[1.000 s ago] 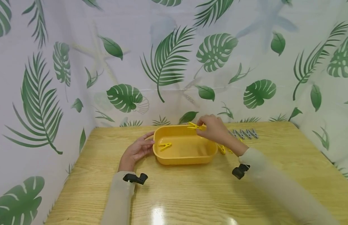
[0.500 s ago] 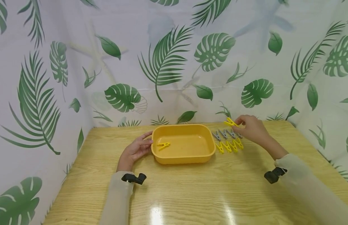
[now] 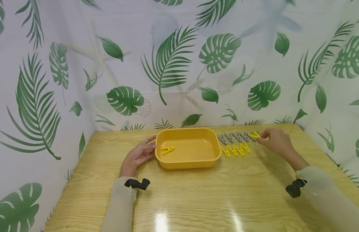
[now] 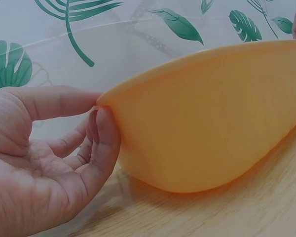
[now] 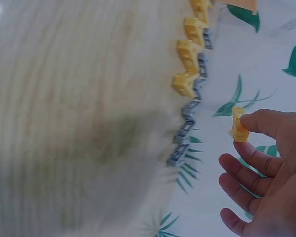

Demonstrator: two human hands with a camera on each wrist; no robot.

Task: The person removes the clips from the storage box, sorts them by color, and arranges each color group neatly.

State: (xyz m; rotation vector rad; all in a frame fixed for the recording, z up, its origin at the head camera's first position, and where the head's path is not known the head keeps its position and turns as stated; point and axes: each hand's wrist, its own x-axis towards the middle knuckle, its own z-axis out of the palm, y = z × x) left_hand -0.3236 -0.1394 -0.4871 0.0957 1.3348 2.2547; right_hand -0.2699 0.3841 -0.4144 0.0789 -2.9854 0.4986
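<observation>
A yellow tub (image 3: 188, 161) stands mid-table with one yellow clothespin (image 3: 168, 149) lying inside it. My left hand (image 3: 146, 150) holds the tub's left rim, thumb on the edge and fingers curled against the wall (image 4: 197, 123); the same hand (image 4: 96, 113) shows close up in the left wrist view. My right hand (image 3: 265, 137) pinches another yellow clothespin (image 3: 256, 135) low over the table, at the right end of a row of grey pegs (image 3: 236, 137). In the right wrist view that hand (image 5: 246, 129) grips the peg (image 5: 238, 126) between thumb and forefinger.
A row of yellow pegs (image 3: 236, 150) lies in front of the grey ones, just right of the tub; both rows, yellow (image 5: 187, 54) and grey (image 5: 185, 133), show in the right wrist view. Leaf-print sheeting (image 3: 179, 64) walls the wooden table (image 3: 197, 199) on three sides.
My right hand has carried the yellow clothespin from over the tub's far rim rightward and down to the right end of the grey row. The left hand stayed on the tub.
</observation>
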